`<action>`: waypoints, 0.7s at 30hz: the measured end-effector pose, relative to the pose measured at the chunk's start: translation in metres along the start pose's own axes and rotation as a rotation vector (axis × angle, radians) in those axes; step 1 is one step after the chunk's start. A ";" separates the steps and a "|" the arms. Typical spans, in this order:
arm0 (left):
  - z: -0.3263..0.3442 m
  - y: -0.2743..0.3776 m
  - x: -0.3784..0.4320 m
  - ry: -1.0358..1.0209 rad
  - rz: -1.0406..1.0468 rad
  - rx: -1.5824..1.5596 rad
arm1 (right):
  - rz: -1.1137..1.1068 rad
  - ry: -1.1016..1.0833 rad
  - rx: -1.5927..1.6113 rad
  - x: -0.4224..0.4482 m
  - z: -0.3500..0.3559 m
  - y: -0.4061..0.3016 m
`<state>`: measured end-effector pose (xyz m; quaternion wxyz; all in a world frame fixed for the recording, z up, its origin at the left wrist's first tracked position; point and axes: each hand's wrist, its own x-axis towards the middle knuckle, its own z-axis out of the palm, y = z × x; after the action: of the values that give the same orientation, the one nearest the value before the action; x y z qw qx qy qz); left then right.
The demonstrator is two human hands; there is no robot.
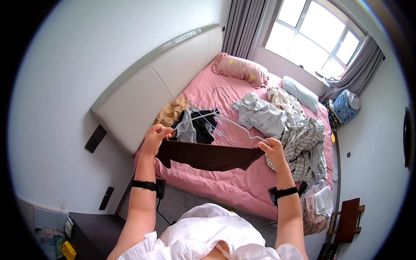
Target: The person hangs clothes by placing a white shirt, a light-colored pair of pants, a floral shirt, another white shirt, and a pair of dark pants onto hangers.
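Observation:
A dark brown garment [211, 156] hangs stretched between my two hands, above the near side of the bed. My left hand [156, 139] grips its left end together with one arm of a white clothes hanger [239, 126]. At the other end, my right hand [271, 149] pinches the garment and the hanger's opposite arm. The hanger's hook points away from me, towards the pillows. Behind it, a blue hanger [223, 129] and other hangers lie on the bed beside a black garment [205, 126], a grey garment [186, 128] and a tan cloth [172, 112].
Pink bedding [227, 188] covers the bed, against a padded headboard [130, 97]. Rumpled light grey cloth [260, 112] and a checked cloth [304, 143] lie to the right. Clothes hang at the bed's right corner [317, 208]. A wooden stool [347, 221] stands by the wall.

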<state>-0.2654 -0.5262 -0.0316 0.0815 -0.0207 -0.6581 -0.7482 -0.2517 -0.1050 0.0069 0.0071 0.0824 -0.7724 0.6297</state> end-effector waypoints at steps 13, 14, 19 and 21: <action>-0.012 -0.004 -0.006 0.008 0.149 0.048 | -0.099 0.053 -0.081 0.007 0.024 0.001; -0.023 -0.020 -0.003 -0.011 0.143 0.113 | -0.105 0.041 -0.092 0.008 0.025 0.001; -0.025 -0.036 -0.011 0.189 0.110 0.436 | -0.113 0.043 -0.151 0.002 0.027 -0.005; -0.033 -0.044 -0.015 0.001 -0.130 0.418 | -0.111 0.080 -0.158 -0.002 0.024 -0.005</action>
<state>-0.2547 -0.5517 -0.0812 0.0359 0.0397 -0.7989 -0.5990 -0.2471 -0.1291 0.0070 0.0791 0.0990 -0.8132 0.5681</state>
